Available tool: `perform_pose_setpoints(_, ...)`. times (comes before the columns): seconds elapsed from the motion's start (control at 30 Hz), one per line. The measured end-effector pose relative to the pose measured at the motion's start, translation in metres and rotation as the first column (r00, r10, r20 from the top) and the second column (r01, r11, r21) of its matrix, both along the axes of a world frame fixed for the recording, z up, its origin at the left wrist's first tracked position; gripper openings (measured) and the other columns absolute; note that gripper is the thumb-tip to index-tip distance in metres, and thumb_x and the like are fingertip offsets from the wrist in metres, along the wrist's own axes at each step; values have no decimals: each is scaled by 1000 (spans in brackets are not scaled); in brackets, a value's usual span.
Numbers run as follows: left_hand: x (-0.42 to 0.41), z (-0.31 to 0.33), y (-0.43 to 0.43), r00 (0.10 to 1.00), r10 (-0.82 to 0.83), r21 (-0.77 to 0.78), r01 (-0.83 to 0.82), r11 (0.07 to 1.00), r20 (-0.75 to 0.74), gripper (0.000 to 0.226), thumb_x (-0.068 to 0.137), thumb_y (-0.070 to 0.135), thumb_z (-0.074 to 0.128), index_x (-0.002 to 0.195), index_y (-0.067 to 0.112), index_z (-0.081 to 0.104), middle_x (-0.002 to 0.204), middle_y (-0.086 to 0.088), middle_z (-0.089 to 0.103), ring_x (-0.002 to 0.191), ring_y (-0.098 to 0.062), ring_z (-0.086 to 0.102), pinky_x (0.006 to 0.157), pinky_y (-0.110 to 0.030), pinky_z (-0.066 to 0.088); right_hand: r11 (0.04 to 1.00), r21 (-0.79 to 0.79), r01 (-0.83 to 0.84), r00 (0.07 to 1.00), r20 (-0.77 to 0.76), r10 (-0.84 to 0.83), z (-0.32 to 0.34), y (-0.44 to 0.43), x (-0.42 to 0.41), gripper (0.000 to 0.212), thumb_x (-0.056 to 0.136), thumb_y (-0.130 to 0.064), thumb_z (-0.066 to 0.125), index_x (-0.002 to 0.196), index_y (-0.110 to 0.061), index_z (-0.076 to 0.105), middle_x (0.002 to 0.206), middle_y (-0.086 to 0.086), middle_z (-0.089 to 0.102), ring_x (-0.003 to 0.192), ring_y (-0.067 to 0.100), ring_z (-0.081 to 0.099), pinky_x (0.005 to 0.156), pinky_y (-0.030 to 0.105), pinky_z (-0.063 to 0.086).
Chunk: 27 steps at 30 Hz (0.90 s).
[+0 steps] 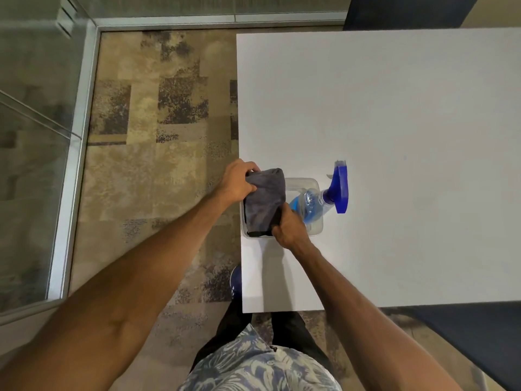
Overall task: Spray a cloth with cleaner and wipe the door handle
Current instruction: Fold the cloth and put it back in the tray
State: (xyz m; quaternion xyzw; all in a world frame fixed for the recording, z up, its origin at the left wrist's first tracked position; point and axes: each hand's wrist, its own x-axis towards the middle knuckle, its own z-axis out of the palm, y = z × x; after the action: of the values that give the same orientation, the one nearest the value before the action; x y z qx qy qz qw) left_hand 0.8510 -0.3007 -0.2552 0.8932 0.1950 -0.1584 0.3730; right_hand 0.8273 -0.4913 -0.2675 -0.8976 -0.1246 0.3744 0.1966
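i start with the white table (394,122), which fills the view from twelve round to four o'clock, bare except for one cluster near its left edge. the patterned carpet (146,122) takes the nine o'clock side, with a glass wall (33,165) beyond it. no door handle shows anywhere here, so i judge the wiping is still well ahead.

at centre, a clear plastic bin (314,210) sits right by the table's edge. the grey cloth (265,201) is folded and lies over the bin's left half. the spray bottle (310,204) leans in the bin toward three o'clock, its blue trigger head (339,190) hanging out past the rim, easy to grab.

my left hand (239,182) has its fingers curled closed on the cloth's far corner at eleven o'clock; my right hand (287,227) is pinched narrow on the near corner at five. two corners, i judge, so it lifts out as one fold.

the bottle stands just beside my right hand and could tip if brushed.
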Motion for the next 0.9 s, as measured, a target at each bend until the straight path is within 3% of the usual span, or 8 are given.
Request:
perform_pose_setpoints(0.1, -2, -1, -4, 992, -125, 92, 125, 988, -13, 41, 86, 0, 78, 125, 13, 69, 121, -14, 57, 102, -20, 51, 88, -35, 48, 995, 45, 92, 994, -59, -89, -2, 3, 3, 39, 99, -14, 57, 134, -2, 47, 128, 20, 60, 109, 31, 59, 86, 28, 46)
perform_pose_setpoints(0.23, -7, 3, -9, 982, -182, 140, 187, 972, -47, 43, 86, -7, 67, 121, 18, 63, 112, -6, 52, 101, -26, 57, 81, -42, 50, 996, -90, 9, 996, -92, -17, -7, 6, 3, 41, 102, -20, 51, 137, 0, 49, 137, 24, 56, 127, 44, 52, 108, 50, 45)
perform_pose_setpoints(0.3, -11, 3, -9, 974, -223, 157, 226, 961, -39, 50, 84, -10, 64, 126, 18, 57, 113, -8, 52, 100, -29, 58, 79, -46, 55, 991, -132, -16, 996, -93, 4, -13, 6, 4, 38, 103, -21, 48, 135, 1, 52, 138, 25, 55, 128, 45, 51, 108, 52, 44)
perform_pose_setpoints(0.43, -16, 1, -10, 972, -235, 188, 233, 954, -10, 60, 81, -15, 63, 133, 13, 51, 118, -14, 56, 97, -32, 60, 75, -48, 55, 999, -40, -26, 993, -116, 21, -15, 6, -2, 40, 106, -16, 45, 134, 12, 47, 139, 35, 46, 130, 52, 45, 110, 54, 41)
perform_pose_setpoints(0.57, -20, 2, -12, 970, -243, 218, 231, 948, 29, 51, 84, -8, 69, 130, 8, 55, 120, -17, 57, 102, -33, 59, 78, -43, 49, 985, -67, -157, 984, 73, 162, -5, 0, -13, 46, 106, -35, 46, 138, -1, 47, 135, 23, 53, 122, 40, 53, 105, 45, 47)
perform_pose_setpoints(0.7, -28, 4, -12, 970, -225, 219, 201, 955, 90, 46, 86, 10, 78, 128, 8, 58, 120, -15, 59, 108, -31, 58, 82, -35, 38, 958, 24, -286, 920, 285, 268, 3, -6, -27, 44, 106, -38, 44, 140, -12, 49, 135, 14, 55, 117, 32, 57, 102, 45, 49)
perform_pose_setpoints(0.83, -35, 3, -13, 966, -194, 264, 145, 954, 169, 40, 90, 14, 75, 127, 6, 63, 121, -15, 61, 114, -33, 57, 86, -39, 43, 898, -36, -439, 858, 281, 431, -1, -9, -36, 49, 105, -51, 36, 134, -18, 60, 137, 7, 61, 125, 27, 55, 105, 42, 41)
perform_pose_setpoints(0.9, -37, 1, -13, 966, -198, 307, 140, 941, 168, 39, 93, 16, 73, 129, 7, 64, 123, -15, 59, 116, -32, 55, 86, -38, 44, 891, -63, -451, 861, 232, 452, -6, -9, -38, 56, 104, -58, 31, 135, -21, 61, 141, 6, 60, 131, 27, 52, 111, 48, 36)
